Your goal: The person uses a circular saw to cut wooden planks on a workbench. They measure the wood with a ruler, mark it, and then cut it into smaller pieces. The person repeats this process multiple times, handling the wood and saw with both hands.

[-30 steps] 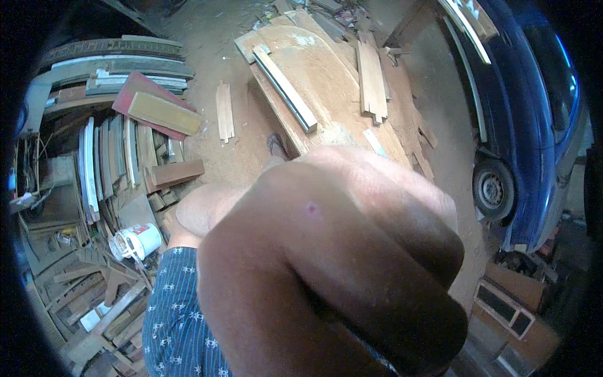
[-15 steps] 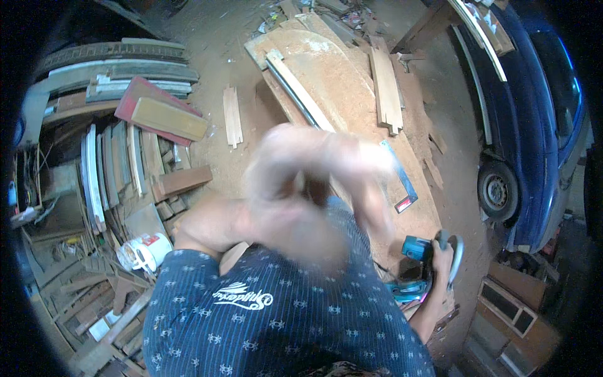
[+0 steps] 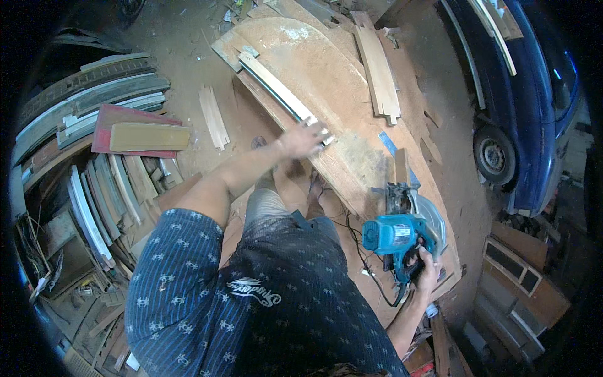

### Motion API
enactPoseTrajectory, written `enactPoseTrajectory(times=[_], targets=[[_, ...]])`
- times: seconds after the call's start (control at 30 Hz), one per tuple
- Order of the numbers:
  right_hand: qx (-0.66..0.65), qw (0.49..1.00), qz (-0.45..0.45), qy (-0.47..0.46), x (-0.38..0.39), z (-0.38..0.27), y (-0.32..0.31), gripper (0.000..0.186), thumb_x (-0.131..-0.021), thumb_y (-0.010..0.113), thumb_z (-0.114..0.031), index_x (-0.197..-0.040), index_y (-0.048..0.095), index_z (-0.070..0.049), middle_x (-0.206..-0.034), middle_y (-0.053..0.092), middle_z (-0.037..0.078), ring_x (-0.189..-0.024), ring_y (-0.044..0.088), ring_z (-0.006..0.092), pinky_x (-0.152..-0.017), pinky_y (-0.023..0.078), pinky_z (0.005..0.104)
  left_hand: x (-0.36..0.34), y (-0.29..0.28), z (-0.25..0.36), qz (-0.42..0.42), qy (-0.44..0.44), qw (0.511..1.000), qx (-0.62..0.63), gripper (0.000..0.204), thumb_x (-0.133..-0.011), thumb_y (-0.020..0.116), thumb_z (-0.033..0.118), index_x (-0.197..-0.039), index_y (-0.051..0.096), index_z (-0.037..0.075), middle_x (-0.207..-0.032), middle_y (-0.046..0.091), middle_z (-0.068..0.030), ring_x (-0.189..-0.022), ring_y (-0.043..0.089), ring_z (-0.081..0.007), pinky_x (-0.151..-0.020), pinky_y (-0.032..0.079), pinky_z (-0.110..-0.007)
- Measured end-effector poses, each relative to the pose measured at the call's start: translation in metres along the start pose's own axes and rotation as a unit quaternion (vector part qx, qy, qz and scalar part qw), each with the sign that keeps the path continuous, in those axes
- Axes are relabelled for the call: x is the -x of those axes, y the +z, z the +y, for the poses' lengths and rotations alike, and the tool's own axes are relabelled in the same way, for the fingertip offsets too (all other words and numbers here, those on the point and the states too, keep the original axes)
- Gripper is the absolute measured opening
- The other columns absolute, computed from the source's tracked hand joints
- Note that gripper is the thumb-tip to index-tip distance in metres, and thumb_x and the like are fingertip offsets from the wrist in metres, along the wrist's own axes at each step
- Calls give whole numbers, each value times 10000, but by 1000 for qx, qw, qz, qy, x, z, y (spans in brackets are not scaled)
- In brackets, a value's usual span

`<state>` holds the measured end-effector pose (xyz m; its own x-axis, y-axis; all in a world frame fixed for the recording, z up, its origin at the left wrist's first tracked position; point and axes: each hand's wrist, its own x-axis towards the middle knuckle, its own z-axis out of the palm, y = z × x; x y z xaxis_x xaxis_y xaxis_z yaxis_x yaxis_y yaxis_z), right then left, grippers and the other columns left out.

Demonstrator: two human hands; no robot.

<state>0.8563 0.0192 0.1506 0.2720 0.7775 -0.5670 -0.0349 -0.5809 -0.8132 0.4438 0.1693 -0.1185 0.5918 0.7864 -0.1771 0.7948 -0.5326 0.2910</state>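
My right hand (image 3: 428, 271) is wrapped round the rear handle of a teal circular saw (image 3: 392, 234). The saw is over the near right part of the wooden workbench (image 3: 342, 157), its round guard on the right. Whether its base touches the bench I cannot tell. My left hand (image 3: 303, 141), slightly blurred, has its fingers bent over the near end of a long pale wooden strip (image 3: 273, 87) along the bench's left edge. Just beyond the saw lie a short wood block (image 3: 401, 164) and a blue-bladed try square (image 3: 387, 143), partly covered.
A notched board (image 3: 377, 72) lies on the bench's far right. The saw's black cord (image 3: 377, 286) hangs by the near left edge. Another board (image 3: 214, 119) is on the floor. Stacked timber (image 3: 100, 94) fills the left; a blue car (image 3: 534, 113) stands right.
The saw in my right hand has moved up and left, toward the bench's middle. My left arm, a blur across my front before, now reaches out to the strip.
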Motion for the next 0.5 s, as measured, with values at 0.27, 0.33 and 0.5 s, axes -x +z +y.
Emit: enactPoseTrajectory(times=[0.27,0.33,0.5], targets=[[218,969,-46,-106,-20,10,68,462,-821,763,-116,-1251,681,30,-1120,716,72,-991,653,169,-907,512,341,24,-30,-56,193,-358,902,148,548,-1027,527,435,-1366,590,9,-1314,639,-202,-1269,588,-314,-1078,446,-479],[242,961,-65,-121,-28,12,81,461,-823,766,-138,-1237,675,43,-1092,718,93,-989,658,181,-902,516,339,24,-46,-7,83,-271,884,372,565,-994,588,468,-1281,647,-16,-1157,714,-193,-1118,676,-292,-982,521,-411],[298,927,-131,-189,-54,31,93,503,-795,782,-184,-1221,665,57,-1057,719,148,-993,665,205,-906,512,353,7,-57,79,-65,-257,734,625,621,-952,664,537,-1262,672,-1,-885,701,-96,-778,684,-171,-690,563,-311]])
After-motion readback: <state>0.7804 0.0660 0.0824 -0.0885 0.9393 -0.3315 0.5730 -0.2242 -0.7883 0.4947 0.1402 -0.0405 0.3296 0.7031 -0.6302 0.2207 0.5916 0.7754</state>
